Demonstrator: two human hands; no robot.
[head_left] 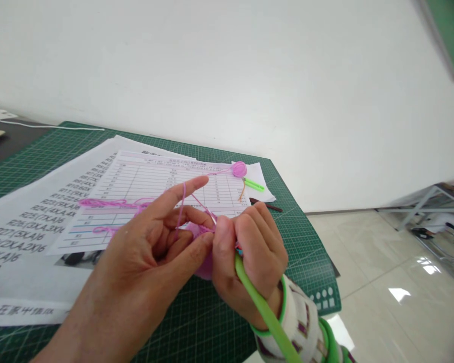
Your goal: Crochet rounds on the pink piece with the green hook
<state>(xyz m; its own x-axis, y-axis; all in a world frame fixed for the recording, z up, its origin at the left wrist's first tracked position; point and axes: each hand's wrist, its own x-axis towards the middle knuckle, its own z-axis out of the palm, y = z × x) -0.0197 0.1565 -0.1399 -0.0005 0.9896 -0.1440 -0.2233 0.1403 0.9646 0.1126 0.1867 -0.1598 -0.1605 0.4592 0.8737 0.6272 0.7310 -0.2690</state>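
Observation:
My left hand (147, 247) pinches a pink crocheted piece (204, 267) between thumb and fingers, its index finger stretched out with pink yarn (182, 204) looped over it. My right hand (249, 252) is closed around a crochet hook with a thick light green handle (263, 305); the metal shaft (212, 216) shows by the left fingertips. Both hands meet at the piece, which they largely hide, so the stitch at the hook's tip cannot be made out. A strand runs from a small ball of pink yarn (239, 169) towards my hands.
Printed sheets (109, 176) lie on a green cutting mat (298, 252), with pink yarn strands (109, 202) across them. By the yarn ball are a bright green tool (254, 185) and a dark stick (272, 207). A white wall (212, 75) rises behind; tiled floor (378, 257) is at right.

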